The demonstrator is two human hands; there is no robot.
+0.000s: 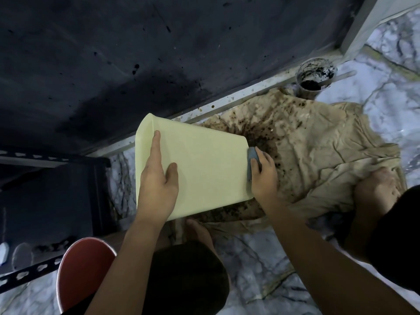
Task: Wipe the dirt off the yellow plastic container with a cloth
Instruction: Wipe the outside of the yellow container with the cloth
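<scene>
Head view: left hand [156,178] lies flat, fingers straight, steadying the tilted yellow container [204,164]; right hand [261,176] grips a grey cloth [251,159] against its right edge. Beneath, a soiled sheet [318,151]. Risk: container slipping onto that dirt, re-soiling it.

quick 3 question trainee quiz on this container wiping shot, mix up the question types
1. True or false: the left hand rests flat on the yellow container.
2. Which hand holds the grey cloth? A left, B right
3. Fill in: the stained brown sheet lies on the ____ floor.

Key: 1 true. 2 B, the right hand presses it against the container's end. 3 marble.
</scene>
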